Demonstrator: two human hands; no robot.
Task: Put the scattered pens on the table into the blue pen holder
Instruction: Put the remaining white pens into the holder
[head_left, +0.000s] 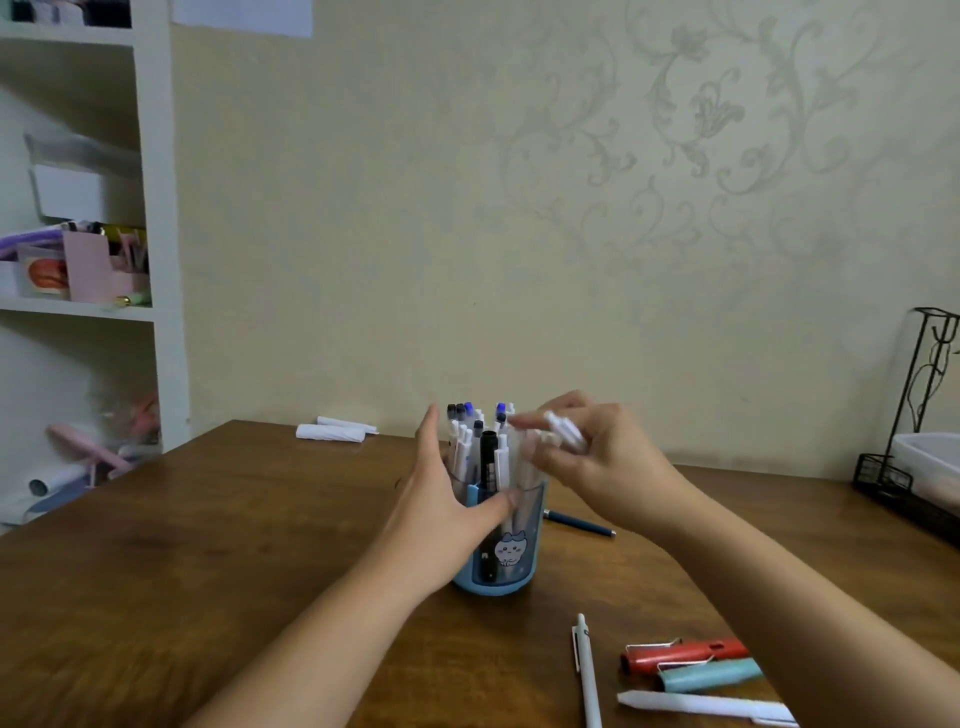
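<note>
The blue pen holder (498, 540) stands upright near the middle of the wooden table (208, 545), its front wall see-through and marked with a small cartoon animal sticker (511, 550). It is already crowded with pens (470, 441): mostly white barrels with black or blue caps, plus one black marker (488, 460) standing at the front.

The left hand (447, 499) wraps the left side of the holder with its fingers spread wide, the thumb lying across the front rim and the fingertips reaching up beside the pen tops. The right hand (582, 457) hovers over the right side of the holder, fingers curled around a white pen (566, 430); motion blur makes it hard to tell whether it grips one pen or more.

Just behind and right of the holder a dark blue pen (579, 524) lies flat on the table. Nearer, on the right, lie four more: a white click pen (587, 670) pointing away, a red pen (683, 656) with a wire clip, a teal pen (709, 674) touching it, and a white pen with cap (706, 705) nearest the edge.

At the far edge, two rolled white papers (335, 430) rest near the wall. A black wire rack (914, 457) stands far right, a white shelf unit (150, 208) at left.
</note>
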